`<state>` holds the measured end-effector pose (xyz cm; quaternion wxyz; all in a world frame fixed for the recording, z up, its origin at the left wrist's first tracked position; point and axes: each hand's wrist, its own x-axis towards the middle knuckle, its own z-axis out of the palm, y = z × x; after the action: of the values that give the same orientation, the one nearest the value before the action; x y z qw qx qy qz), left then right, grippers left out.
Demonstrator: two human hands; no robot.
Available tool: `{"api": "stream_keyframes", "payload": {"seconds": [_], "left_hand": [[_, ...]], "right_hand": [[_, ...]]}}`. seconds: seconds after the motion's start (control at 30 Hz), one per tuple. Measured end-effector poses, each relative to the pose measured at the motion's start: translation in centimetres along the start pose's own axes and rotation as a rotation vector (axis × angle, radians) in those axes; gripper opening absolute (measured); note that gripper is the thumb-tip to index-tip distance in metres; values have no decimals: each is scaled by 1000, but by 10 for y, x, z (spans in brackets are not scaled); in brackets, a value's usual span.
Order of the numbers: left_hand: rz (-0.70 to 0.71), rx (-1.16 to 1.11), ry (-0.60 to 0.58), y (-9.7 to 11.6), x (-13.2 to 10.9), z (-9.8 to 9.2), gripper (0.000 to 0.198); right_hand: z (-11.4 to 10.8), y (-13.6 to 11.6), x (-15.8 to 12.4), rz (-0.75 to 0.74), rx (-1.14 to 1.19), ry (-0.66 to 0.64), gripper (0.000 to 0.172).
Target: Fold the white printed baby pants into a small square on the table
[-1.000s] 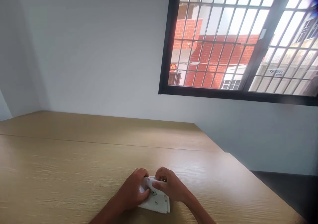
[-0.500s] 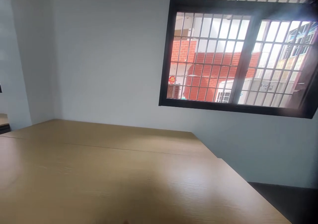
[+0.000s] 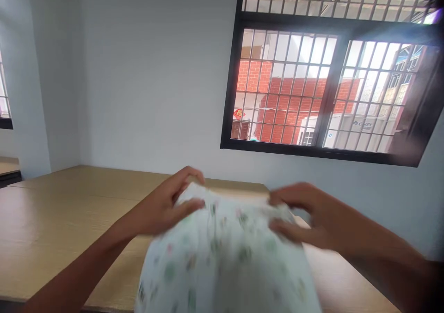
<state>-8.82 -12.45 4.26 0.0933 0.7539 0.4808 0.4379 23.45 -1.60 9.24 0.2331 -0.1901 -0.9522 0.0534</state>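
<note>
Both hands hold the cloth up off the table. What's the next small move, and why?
Probably draw the left hand and right hand slightly apart to pull the cloth taut: each hand pinches its top edge, and it hangs bunched and motion-blurred above the table.

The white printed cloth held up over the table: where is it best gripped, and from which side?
Probably along its upper edge, one pinch near each end, from the left and right. The cloth is limp and hangs wide below that edge, so two spread grips keep it open. The left hand and right hand pinch it there; blur hides the corners.
</note>
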Motion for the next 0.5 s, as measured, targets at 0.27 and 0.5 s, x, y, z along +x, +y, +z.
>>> {"api": "stream_keyframes", "payload": {"seconds": [0.27, 0.5], "left_hand": [[-360, 387, -314, -187, 55, 127, 54], [-368, 420, -588, -175, -42, 221, 62]], "right_hand": [[153, 195, 83, 291, -153, -341, 51], [274, 222, 37, 89, -183, -444, 39]]}}
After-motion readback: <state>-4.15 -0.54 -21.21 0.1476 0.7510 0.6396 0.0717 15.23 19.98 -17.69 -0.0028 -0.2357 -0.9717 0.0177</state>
